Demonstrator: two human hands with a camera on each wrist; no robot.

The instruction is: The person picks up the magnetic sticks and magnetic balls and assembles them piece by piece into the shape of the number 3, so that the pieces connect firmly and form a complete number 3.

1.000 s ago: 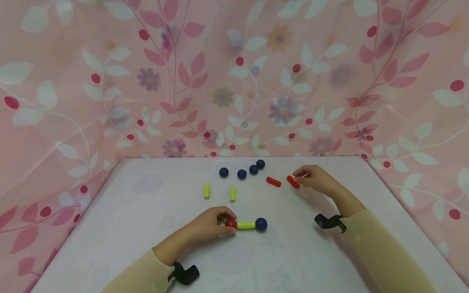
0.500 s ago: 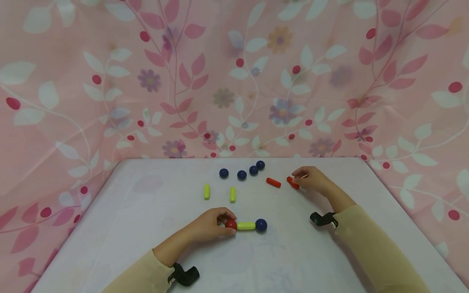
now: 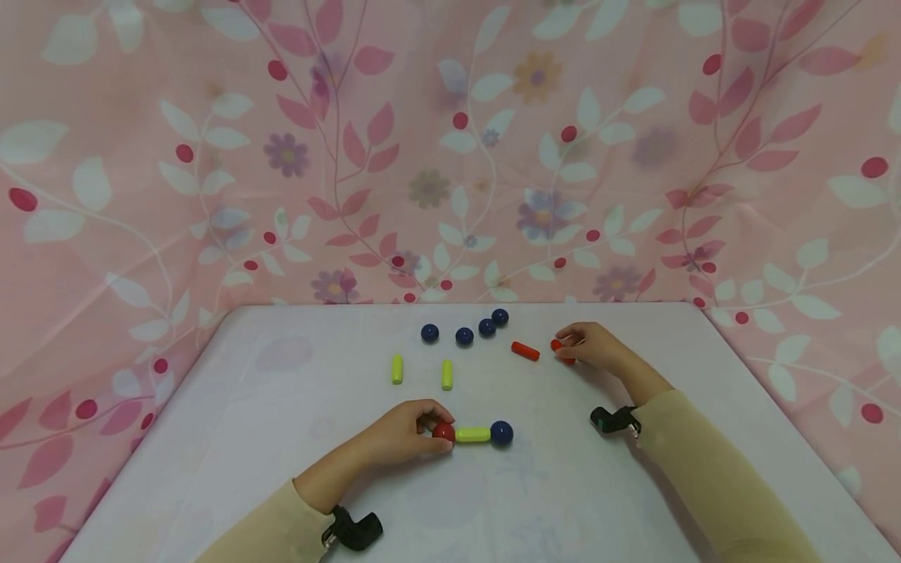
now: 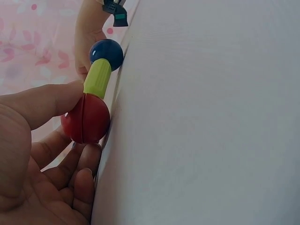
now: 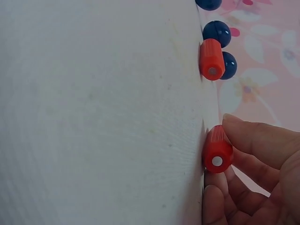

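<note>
On the white-topped desk (image 3: 211, 438), every loose piece lies directly on the surface rather than in a holder. At the middle front, the person's left hand (image 3: 403, 432) pinches a red ball (image 4: 86, 121) between thumb and fingers; a fine seam runs round the ball. From it a yellow-green rod (image 3: 473, 434) reaches across to a dark blue ball (image 3: 502, 433), the three touching end to end in a line. Farther back on the right, the right hand (image 3: 594, 346) has thumb and fingers clamped on a red rod (image 5: 217, 152), whose near end shows a plain pale disc (image 5: 217, 161). Just left of it lies a second red rod (image 3: 525, 351), apart from the fingers. Two more yellow-green rods (image 3: 446, 375) lie side by side, well apart, behind the left hand. Near the far edge sit four more dark blue balls (image 3: 464, 337), the two rightmost so close that whether they touch cannot be told. Faint markings (image 3: 521, 471) on the desk near the front are too blurred to read. Behind the desk hangs a pink cloth (image 3: 352, 156) printed with leaves, berries and flowers.
</note>
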